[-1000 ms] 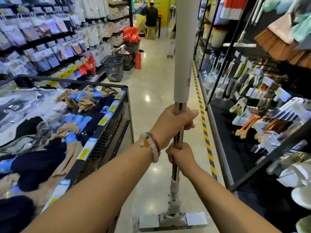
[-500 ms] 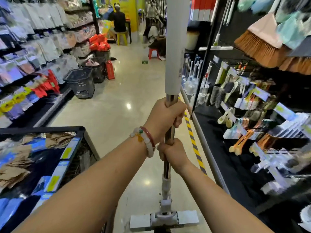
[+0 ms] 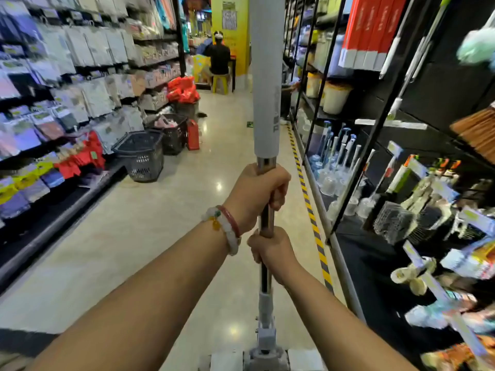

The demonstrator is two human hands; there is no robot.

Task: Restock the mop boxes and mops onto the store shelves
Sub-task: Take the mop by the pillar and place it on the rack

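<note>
Presently held: one mop (image 3: 265, 76), upright, carried down the aisle in two hands. Left hand (image 3: 257, 194), upper position, fist wrapped round the bare metal pole just under the grey foam sleeve (image 3: 266, 97); wrist carries a beaded bracelet (image 3: 227, 231). Right hand (image 3: 270, 250), lower position, likewise clenched on the pole, touching the underside of the left. Mop head (image 3: 265, 357): flat white block at the bottom edge of view, hanging over the polished floor (image 3: 160, 236); whether it touches the floor cannot be told. Sleeve top runs out of frame above. To the right, close by: black shelving (image 3: 375, 129) with hanging brushes, bottles, a broom (image 3: 476, 132) and red boxes (image 3: 372, 30) on an upper level. To the left, well apart: packets on racks and two baskets (image 3: 142, 153) on the floor. A seated person (image 3: 219, 60) occupies the far end. Handling note, as judgement: the stacked two-hand grip suits a long top-heavy item; keep the pole vertical and the head low while turning toward the right-hand shelving, so the unseen top does not catch upper stock and the head clears the striped floor tape (image 3: 308, 196) and shelf base.
</note>
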